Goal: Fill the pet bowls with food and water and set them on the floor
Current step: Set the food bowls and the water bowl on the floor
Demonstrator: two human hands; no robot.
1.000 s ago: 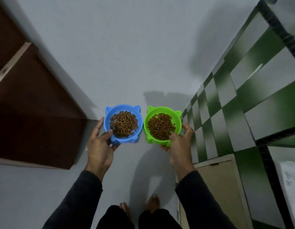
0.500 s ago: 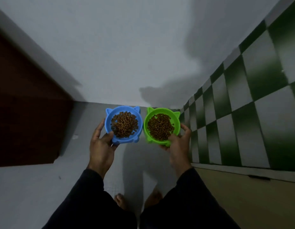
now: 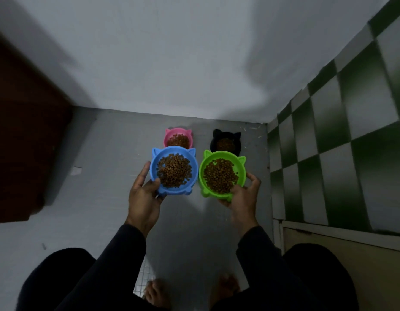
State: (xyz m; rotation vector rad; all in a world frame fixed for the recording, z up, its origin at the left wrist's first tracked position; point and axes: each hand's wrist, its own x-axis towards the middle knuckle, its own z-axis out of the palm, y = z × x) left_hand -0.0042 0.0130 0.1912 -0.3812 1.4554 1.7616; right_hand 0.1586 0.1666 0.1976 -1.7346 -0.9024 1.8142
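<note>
Two bowls held up side by side over the floor [image 3: 109, 198], both full of kibble. Blue bowl [image 3: 174, 170] gripped at its 7 o'clock edge by the left hand [image 3: 145, 196], thumb hooked over the rim. Green bowl [image 3: 222, 173] gripped at its 5 o'clock edge by the right hand [image 3: 242, 198] (thumb in the kibble). Toward 12 o'clock, on the floor by the wall: pink bowl [image 3: 178, 137] and black bowl [image 3: 226, 141], also filled.

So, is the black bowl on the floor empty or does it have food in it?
It has food: brown kibble shows inside the black bowl, though the green bowl hides its near edge, so how full is unclear.
</note>
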